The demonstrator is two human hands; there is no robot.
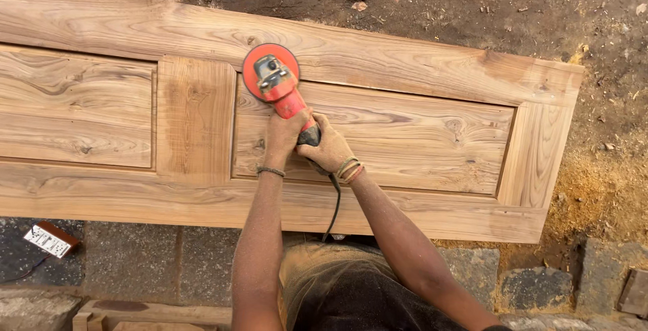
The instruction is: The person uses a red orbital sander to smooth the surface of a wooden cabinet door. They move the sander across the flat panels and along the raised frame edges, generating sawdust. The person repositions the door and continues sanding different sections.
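Observation:
A red disc sander [273, 78] rests on a panelled wooden door [378, 54] that lies flat across the view. Its round red pad sits at the upper left corner of the right-hand panel. My left hand [283, 138] grips the sander's red body from the left. My right hand [329, 148] holds the dark rear of the handle, just behind the left hand. Both hands are dusted with sawdust. A black cord [335, 202] runs from the handle down over the door's near edge toward my body.
Dirt ground with sawdust and wood chips lies beyond and right of the door [601, 169]. Stone blocks [533, 284] run along the near side. A white and brown socket box [48, 239] sits at the lower left, with a wooden piece [135, 314] below it.

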